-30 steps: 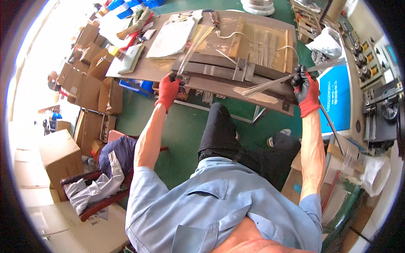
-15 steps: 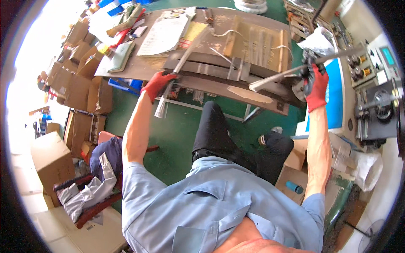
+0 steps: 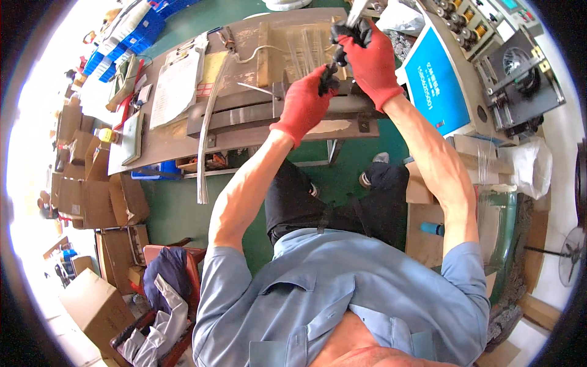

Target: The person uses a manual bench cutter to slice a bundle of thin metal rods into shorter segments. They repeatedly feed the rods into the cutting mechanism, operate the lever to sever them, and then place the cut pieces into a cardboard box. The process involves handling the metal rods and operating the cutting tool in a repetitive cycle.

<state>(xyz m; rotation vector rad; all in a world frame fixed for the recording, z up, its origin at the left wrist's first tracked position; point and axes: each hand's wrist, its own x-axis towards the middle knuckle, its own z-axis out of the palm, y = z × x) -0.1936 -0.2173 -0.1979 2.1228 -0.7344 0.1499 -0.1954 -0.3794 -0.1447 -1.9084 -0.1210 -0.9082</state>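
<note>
My right hand (image 3: 371, 64), in a red glove with black palm and fingers, is closed round a bundle of thin pale rods (image 3: 357, 12) whose end rises above the fist. My left hand (image 3: 306, 103), gloved alike, is just left of and below it, fingers curled together close to the right fingers. Whatever is in the left fingers is hidden. A second long bundle of thin pale strands (image 3: 211, 122) lies across the dark metal bar (image 3: 244, 116) at the table's front, its near end hanging past the edge. No hand touches it.
On the worktable (image 3: 168, 137) are papers (image 3: 177, 82), pliers (image 3: 226, 38), a green notebook (image 3: 132, 137) and a wooden frame with clear strips (image 3: 302, 46). A blue-topped machine (image 3: 434, 79) stands right. Cardboard boxes (image 3: 98, 196) and a chair (image 3: 183, 278) with clothes are left.
My left hand has let go of its bundle, which now rests over the bar, and moved right. My right hand has moved left with its bundle, bringing both hands together. The view has shifted right.
</note>
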